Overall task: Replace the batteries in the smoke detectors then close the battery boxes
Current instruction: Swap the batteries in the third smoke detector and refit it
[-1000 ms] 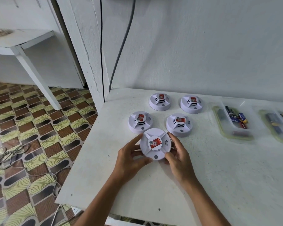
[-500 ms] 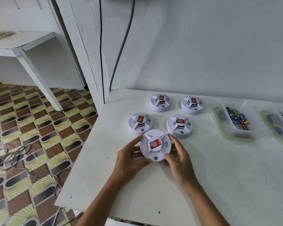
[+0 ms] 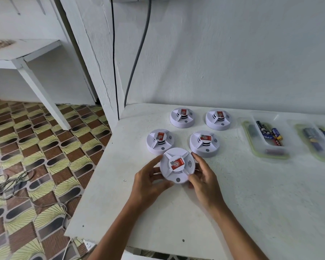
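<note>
Between both sets of fingers sits the nearest smoke detector (image 3: 177, 166) on the desk (image 3: 251, 194): left hand (image 3: 148, 179) and right hand (image 3: 203, 179) grasp its rim. Four more detectors (image 3: 204, 143) lie just beyond; battery trays (image 3: 265, 139) rightward.

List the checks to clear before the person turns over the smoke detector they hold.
1. Both hands grip the nearest detector: left hand and right hand on its rim: ok.
2. Detector face up, battery box hidden: cannot tell if shut.
3. Four other detectors sit apart from the held one: ok.
4. Batteries ready in tray: ok.
5. Bare table to its right: ok.
</note>
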The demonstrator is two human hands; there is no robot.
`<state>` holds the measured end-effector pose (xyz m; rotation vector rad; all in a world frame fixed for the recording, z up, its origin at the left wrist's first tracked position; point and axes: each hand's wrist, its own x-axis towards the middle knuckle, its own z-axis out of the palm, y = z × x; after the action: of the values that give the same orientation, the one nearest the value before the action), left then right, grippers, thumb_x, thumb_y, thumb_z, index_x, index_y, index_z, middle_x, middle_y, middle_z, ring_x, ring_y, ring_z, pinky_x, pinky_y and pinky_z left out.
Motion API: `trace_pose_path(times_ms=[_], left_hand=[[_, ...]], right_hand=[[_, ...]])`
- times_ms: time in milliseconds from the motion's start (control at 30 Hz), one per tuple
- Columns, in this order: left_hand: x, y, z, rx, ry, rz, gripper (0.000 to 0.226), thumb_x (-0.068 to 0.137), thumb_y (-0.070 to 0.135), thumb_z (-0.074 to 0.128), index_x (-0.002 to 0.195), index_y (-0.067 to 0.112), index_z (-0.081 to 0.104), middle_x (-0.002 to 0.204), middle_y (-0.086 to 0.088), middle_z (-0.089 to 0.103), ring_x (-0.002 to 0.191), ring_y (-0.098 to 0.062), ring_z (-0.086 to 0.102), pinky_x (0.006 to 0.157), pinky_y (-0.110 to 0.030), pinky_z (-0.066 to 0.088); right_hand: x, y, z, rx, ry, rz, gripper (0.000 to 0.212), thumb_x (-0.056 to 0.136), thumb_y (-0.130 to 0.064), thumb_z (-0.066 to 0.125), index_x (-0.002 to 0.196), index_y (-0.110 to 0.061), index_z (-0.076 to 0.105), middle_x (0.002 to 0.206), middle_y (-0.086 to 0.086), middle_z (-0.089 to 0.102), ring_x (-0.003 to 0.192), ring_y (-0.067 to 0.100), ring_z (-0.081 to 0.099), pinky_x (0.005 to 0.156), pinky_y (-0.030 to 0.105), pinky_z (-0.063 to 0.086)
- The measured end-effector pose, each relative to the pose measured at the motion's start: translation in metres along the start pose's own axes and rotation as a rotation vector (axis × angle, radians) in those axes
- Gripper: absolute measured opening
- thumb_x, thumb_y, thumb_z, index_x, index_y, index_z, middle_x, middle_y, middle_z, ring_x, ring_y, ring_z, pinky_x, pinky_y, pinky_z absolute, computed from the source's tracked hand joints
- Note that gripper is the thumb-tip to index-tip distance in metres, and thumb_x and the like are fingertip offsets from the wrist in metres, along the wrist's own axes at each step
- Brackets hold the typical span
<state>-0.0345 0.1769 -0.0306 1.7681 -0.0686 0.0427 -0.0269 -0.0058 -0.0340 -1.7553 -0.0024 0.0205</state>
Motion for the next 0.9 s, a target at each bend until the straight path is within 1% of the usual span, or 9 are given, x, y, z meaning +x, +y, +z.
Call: trace_pose_path(times_ms=[100,267,400,500,567,633,767,900], left_hand=[[-0.0004,0.0007,0.0003,-0.002,0.007,-0.002,0.074,0.066,0.005,0.086,0.124,0.039,0.054,0.102,-0.001,0.074,0.090,-0.015,0.073,0.079,-0.023,0.056],[-0.0002,0.0001,0.0007,-0.019,0.001,-0.001,0.072,0.064,0.013,0.085,0.124,0.039,0.054,0.104,0.000,0.074,0.093,-0.016,0.072,0.082,-0.029,0.057],[0.0000,-0.0008,0.0007,-0.010,-0.005,0.008,0.073,0.066,0.011,0.086,0.128,0.034,0.055,0.105,0.000,0.074,0.094,-0.016,0.072,0.082,-0.026,0.057],[-0.0006,-0.0003,0.0007,-0.011,-0.001,0.000,0.073,0.067,0.007,0.086,0.127,0.035,0.055,0.103,-0.001,0.075,0.092,-0.016,0.072,0.080,-0.024,0.056],[-0.0008,0.0003,0.0008,-0.006,0.005,0.003,0.072,0.067,0.006,0.086,0.125,0.036,0.055,0.102,0.000,0.075,0.092,-0.015,0.072,0.080,-0.024,0.056],[-0.0005,0.0004,0.0011,-0.003,0.010,0.004,0.072,0.067,0.007,0.086,0.125,0.037,0.055,0.102,0.000,0.075,0.091,-0.015,0.072,0.080,-0.025,0.057],[0.0001,-0.0019,0.0007,0.000,0.004,-0.009,0.072,0.066,0.009,0.086,0.125,0.036,0.055,0.102,-0.001,0.075,0.091,-0.016,0.072,0.082,-0.027,0.057],[-0.0002,-0.0004,0.0009,-0.003,0.013,-0.006,0.070,0.064,0.011,0.086,0.122,0.039,0.056,0.100,0.000,0.075,0.089,-0.015,0.073,0.079,-0.023,0.056]], right_hand=[[-0.0003,-0.0003,-0.0002,0.001,0.001,0.002,0.058,0.090,0.004,0.055,0.141,-0.022,0.047,0.122,-0.008,0.066,0.106,0.001,0.063,0.082,0.024,0.054],[0.0003,0.0006,-0.0003,0.004,0.005,0.002,0.057,0.089,0.004,0.055,0.139,-0.022,0.048,0.117,-0.010,0.068,0.102,0.003,0.065,0.078,0.025,0.055],[0.0011,0.0022,0.0005,0.014,0.009,0.007,0.056,0.089,0.003,0.055,0.139,-0.023,0.049,0.117,-0.011,0.068,0.105,0.005,0.065,0.083,0.029,0.056],[0.0002,0.0028,0.0004,0.020,0.006,0.007,0.056,0.089,0.001,0.056,0.139,-0.022,0.049,0.119,-0.010,0.068,0.106,0.004,0.064,0.081,0.026,0.055],[0.0000,0.0024,-0.0001,0.023,0.003,0.003,0.056,0.088,-0.001,0.056,0.140,-0.022,0.048,0.119,-0.009,0.067,0.106,0.004,0.064,0.078,0.023,0.054],[0.0008,0.0018,-0.0005,0.025,-0.001,0.000,0.055,0.090,0.001,0.057,0.139,-0.021,0.049,0.119,-0.009,0.068,0.105,0.003,0.064,0.077,0.022,0.054],[0.0018,0.0027,0.0000,0.025,0.005,0.000,0.055,0.089,0.003,0.057,0.138,-0.021,0.049,0.117,-0.010,0.068,0.103,0.000,0.064,0.078,0.021,0.054],[0.0014,0.0029,-0.0001,0.032,0.000,0.002,0.056,0.090,0.003,0.057,0.139,-0.022,0.049,0.121,-0.008,0.067,0.107,0.001,0.063,0.083,0.023,0.054]])
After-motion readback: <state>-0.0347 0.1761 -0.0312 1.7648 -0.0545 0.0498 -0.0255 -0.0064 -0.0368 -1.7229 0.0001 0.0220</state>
